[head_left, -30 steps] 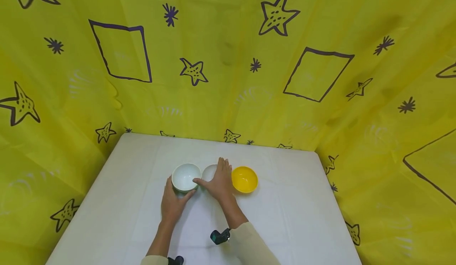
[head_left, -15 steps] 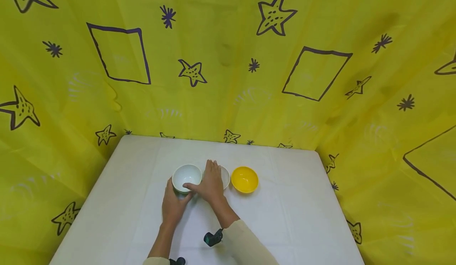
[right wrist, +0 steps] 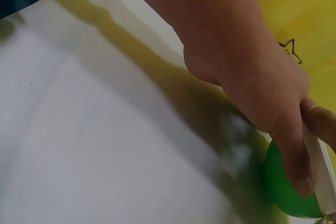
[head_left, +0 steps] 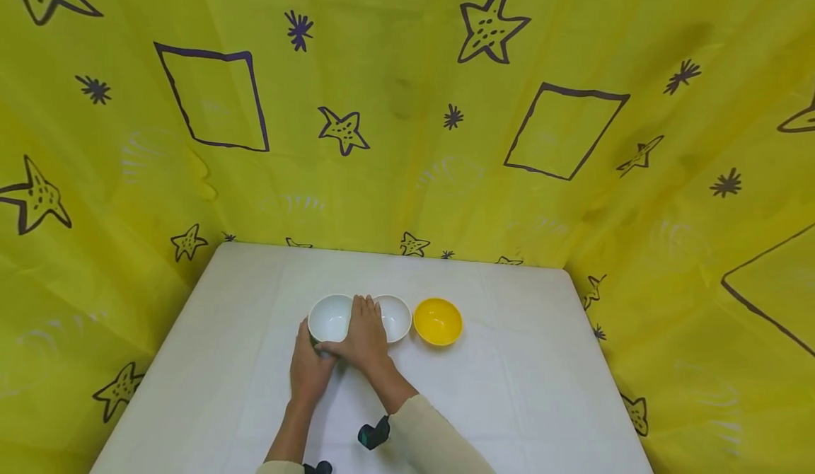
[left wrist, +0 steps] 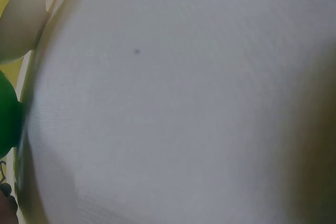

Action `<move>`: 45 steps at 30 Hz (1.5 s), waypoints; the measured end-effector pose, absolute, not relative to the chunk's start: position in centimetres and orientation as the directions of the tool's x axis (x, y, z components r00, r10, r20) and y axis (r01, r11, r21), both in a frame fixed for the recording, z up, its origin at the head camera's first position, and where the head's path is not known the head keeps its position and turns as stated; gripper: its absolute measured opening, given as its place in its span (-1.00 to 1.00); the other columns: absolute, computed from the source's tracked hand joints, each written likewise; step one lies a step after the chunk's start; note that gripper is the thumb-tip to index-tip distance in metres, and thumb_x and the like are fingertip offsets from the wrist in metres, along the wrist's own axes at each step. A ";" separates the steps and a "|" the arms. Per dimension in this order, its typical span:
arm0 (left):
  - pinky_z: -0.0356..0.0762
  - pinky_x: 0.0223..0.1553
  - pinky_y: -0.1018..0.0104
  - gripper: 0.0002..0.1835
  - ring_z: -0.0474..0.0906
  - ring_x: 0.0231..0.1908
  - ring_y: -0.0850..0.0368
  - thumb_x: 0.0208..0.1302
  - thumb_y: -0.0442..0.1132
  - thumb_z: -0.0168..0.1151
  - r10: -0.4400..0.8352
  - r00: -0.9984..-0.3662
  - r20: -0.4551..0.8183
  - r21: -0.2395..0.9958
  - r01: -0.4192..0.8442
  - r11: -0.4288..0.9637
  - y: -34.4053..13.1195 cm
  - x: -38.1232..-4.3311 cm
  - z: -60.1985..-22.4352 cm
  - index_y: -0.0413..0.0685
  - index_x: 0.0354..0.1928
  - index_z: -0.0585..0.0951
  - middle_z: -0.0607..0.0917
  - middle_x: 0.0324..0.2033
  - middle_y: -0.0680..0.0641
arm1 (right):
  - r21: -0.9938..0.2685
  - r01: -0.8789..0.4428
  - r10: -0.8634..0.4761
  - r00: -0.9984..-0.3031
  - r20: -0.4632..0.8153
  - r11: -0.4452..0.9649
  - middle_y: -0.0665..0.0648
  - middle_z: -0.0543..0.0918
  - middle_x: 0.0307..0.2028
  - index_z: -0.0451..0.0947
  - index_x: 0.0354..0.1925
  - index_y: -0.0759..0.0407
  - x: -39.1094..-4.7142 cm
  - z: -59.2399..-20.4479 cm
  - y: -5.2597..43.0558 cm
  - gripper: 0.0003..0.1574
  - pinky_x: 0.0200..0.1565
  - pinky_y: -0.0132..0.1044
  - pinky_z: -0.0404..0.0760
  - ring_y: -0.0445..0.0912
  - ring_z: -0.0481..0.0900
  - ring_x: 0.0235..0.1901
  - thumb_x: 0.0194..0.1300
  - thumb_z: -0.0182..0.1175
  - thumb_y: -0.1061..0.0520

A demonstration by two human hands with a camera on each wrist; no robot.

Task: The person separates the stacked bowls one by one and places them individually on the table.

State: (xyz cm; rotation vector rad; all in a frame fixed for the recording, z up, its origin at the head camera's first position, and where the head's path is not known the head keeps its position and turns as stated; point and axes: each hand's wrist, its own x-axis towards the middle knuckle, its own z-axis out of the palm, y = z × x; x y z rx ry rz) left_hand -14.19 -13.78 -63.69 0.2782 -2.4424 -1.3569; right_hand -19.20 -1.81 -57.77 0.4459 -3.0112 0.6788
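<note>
At the left of a row of bowls stands a bowl (head_left: 327, 318), white inside and green outside. My left hand (head_left: 308, 371) curves round its left side. My right hand (head_left: 364, 336) spans its right side, the thumb across the near rim. In the right wrist view that thumb lies against the green wall of the bowl (right wrist: 281, 184). Right beside it is a white bowl (head_left: 397, 316), partly behind my right fingers. The left wrist view catches only the green wall (left wrist: 6, 116) and the white bowl (left wrist: 23, 22) at its edge; the left hand's grip is not clear there.
A yellow bowl (head_left: 438, 322) stands at the right end of the row. All rest on a white-covered table (head_left: 528, 361). A yellow curtain (head_left: 401, 177) with drawn stars and frames hangs behind and at both sides.
My right hand has moved left from over the middle white bowl to the right side of the green bowl, uncovering most of the white one. My left hand has stayed at the green bowl.
</note>
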 end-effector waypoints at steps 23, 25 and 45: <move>0.35 0.37 -0.34 0.02 0.38 0.39 -0.41 0.09 -0.36 0.62 -0.329 -0.926 0.187 0.844 -0.020 0.536 -13.9 -14.2 -63.6 -0.29 0.54 0.23 0.43 0.40 -0.40 | -0.407 -0.302 -0.280 -0.953 0.115 0.862 0.36 0.50 0.35 0.29 0.41 0.43 -19.6 -57.7 -2.1 0.47 0.56 0.01 0.13 0.23 0.31 0.48 -0.10 0.61 -0.50; 0.34 0.37 -0.34 0.01 0.37 0.39 -0.41 0.10 -0.36 0.62 -0.329 -0.925 0.188 0.846 -0.018 0.533 -13.9 -14.2 -63.6 -0.29 0.54 0.24 0.43 0.40 -0.40 | -0.405 -0.301 -0.278 -0.954 0.116 0.863 0.35 0.53 0.31 0.30 0.39 0.42 -19.6 -57.7 -2.1 0.45 0.56 0.00 0.13 0.22 0.31 0.48 -0.10 0.61 -0.49; 0.35 0.36 -0.34 -0.01 0.38 0.38 -0.41 0.14 -0.33 0.61 -0.334 -0.928 0.167 0.841 -0.042 0.539 -13.7 -14.2 -63.6 -0.30 0.54 0.23 0.43 0.40 -0.40 | -0.417 -0.294 -0.276 -0.956 0.103 0.860 0.28 0.56 0.22 0.33 0.35 0.36 -20.0 -57.5 -2.1 0.35 0.54 -0.01 0.19 0.20 0.35 0.45 -0.06 0.62 -0.45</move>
